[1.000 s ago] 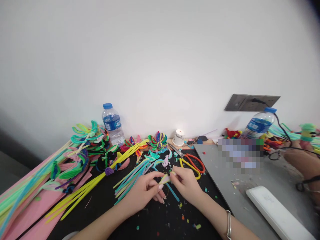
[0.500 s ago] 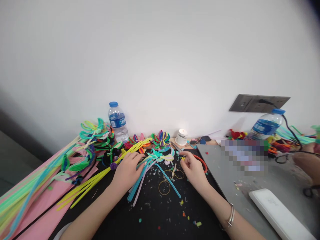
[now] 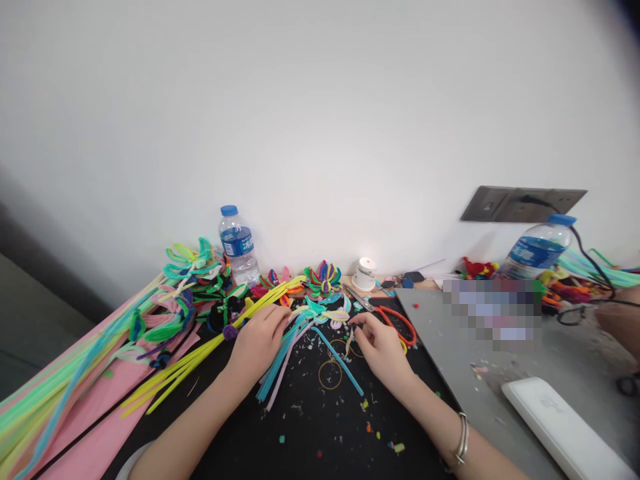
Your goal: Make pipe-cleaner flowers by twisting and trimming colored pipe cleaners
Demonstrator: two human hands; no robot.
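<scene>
A pipe-cleaner flower (image 3: 316,309) in teal, pale yellow and white lies on the black mat between my hands. Its blue and lilac stems (image 3: 279,365) fan toward me. My left hand (image 3: 259,339) is closed at the flower's left side, its fingertips on the petals and upper stems. My right hand (image 3: 384,348) reaches to the right petals with curved fingers, thumb and forefinger slightly apart. Close to those fingertips is a twisted beige strip (image 3: 349,343). Scissors with orange handles (image 3: 406,328) lie beyond my right hand. A loose blue pipe cleaner (image 3: 341,363) slants below the flower.
Yellow pipe cleaners (image 3: 200,361) and finished flowers (image 3: 173,313) crowd the left. A water bottle (image 3: 239,248) and a paper cup (image 3: 364,275) stand by the wall. Scraps litter the black mat (image 3: 260,447). On the grey surface at right lies a white oblong device (image 3: 563,427); another person's arm (image 3: 623,327) shows there.
My right hand has moved left and down toward the flower's petals, uncovering the orange scissor handles. My left hand stays at the flower. The view has shifted slightly.
</scene>
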